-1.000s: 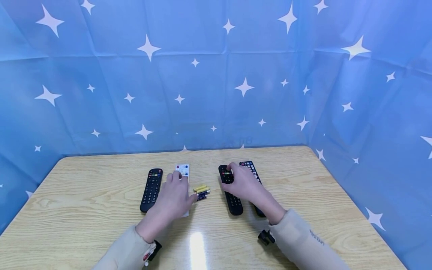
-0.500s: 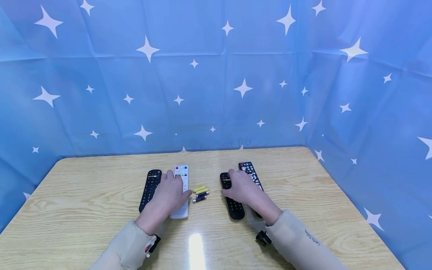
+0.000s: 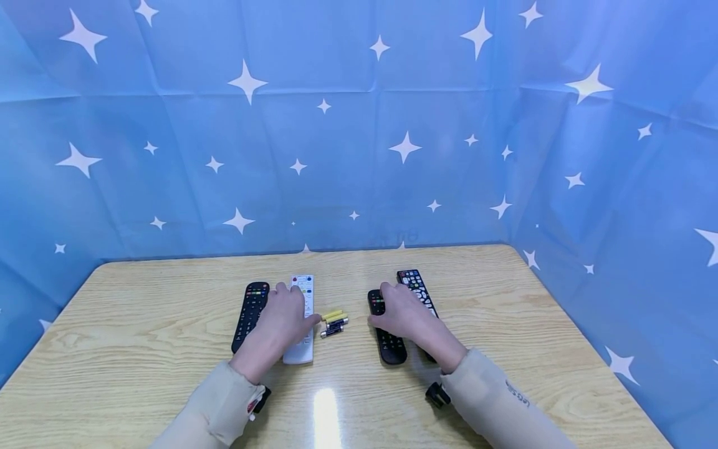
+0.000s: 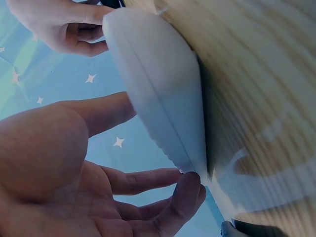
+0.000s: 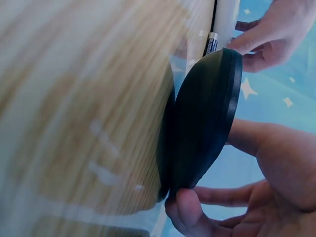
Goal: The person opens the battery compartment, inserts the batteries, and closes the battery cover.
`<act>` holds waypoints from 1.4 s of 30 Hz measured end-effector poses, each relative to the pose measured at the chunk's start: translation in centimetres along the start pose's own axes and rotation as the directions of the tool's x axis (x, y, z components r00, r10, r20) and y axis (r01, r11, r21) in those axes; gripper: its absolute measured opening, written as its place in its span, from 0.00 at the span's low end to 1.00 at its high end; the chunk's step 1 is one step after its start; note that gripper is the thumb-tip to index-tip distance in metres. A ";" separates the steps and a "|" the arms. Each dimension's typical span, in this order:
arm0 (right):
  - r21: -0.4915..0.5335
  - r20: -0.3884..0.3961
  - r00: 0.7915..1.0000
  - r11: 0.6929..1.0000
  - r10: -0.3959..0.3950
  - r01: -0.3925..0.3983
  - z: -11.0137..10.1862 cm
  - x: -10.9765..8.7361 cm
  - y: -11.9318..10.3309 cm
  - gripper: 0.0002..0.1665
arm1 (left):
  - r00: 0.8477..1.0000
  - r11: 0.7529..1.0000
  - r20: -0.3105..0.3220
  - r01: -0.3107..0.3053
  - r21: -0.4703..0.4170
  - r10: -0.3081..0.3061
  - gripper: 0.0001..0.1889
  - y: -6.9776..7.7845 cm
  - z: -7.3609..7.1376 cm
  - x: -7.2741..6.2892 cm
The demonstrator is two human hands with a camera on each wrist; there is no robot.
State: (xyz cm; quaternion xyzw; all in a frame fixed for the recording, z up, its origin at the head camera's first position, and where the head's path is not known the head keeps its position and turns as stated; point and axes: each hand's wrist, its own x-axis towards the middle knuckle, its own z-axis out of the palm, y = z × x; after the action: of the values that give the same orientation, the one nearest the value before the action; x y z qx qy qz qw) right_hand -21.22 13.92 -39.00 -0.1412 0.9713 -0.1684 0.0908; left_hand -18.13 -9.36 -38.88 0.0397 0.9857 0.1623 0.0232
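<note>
Blue backdrop [image 3: 348,125] w/ white stars fills top of frame; wood-grain worktop [image 3: 140,349] spans the lower part, bright glare at bottom ctr. L to R: outer blk remote [image 3: 250,317], btns up, left of ctr, lower R edge partly hidden behind L hand [image 3: 283,321]. L grip pinches white remote [image 3: 300,352], thumb one side, fingertips other (L wrist view); remote's on worktop, just L of ctr. Next, lower ctr: 2 yellow batts [image 3: 333,315] and 2 dark batts [image 3: 335,327], bunched, just beside L thumb. Then R of ctr: inner blk remote [image 3: 391,344], also on worktop, pinched thumb-to-fingers by R hand [image 3: 408,313]. Far R of row: white-btn remote [image 3: 416,284], tilted, partly under R hand/wrist; contact unclear. Lt sleeves enter from bottom L and R.
</note>
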 end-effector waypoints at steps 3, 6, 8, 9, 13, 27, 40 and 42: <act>0.007 0.008 1.000 1.000 -0.005 0.005 0.0 0.0 0.0 0.36 | 1.000 1.000 0.008 0.017 0.000 -0.017 0.41 0.0 0.0 0.2; 0.008 0.015 1.000 1.000 0.003 -0.003 -0.1 0.0 -0.1 0.39 | 0.999 0.999 0.020 0.034 -0.002 -0.034 0.45 0.1 0.0 0.4; 0.006 0.019 1.000 1.000 0.017 -0.017 -0.1 -0.1 -0.2 0.41 | 0.999 0.999 0.032 0.042 -0.006 -0.042 0.47 0.1 0.1 0.4; 0.004 0.020 1.000 1.000 0.023 -0.023 -0.1 -0.1 -0.2 0.43 | 0.999 0.999 0.034 0.042 -0.008 -0.042 0.47 0.1 0.1 0.5; 0.005 0.018 0.999 0.999 0.034 -0.034 -0.2 -0.2 -0.2 0.46 | 0.998 0.999 0.040 0.045 -0.025 -0.044 0.46 0.1 0.1 0.6; 0.052 -0.051 0.998 0.997 -0.048 0.051 -1.3 -0.9 0.2 0.27 | 0.993 0.994 0.098 0.066 -0.088 -0.057 0.41 -0.4 -0.3 0.4; 0.176 -0.124 0.961 0.948 -0.247 0.267 -1.8 -1.6 -0.4 0.17 | 0.999 0.944 0.048 0.039 -0.327 -0.024 0.35 -0.6 -1.6 0.1; 0.185 -0.132 0.955 0.939 -0.267 0.289 -1.7 -1.6 -0.4 0.16 | 0.999 0.931 0.029 0.039 -0.363 -0.031 0.34 -0.6 -1.6 0.2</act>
State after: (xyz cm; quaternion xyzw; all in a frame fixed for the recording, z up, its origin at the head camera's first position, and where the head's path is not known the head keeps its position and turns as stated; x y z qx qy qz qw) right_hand -19.97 14.54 -37.10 -0.2582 0.9229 -0.2842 0.0290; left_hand -18.44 -10.43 -37.53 0.0188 0.9389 0.3408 0.0441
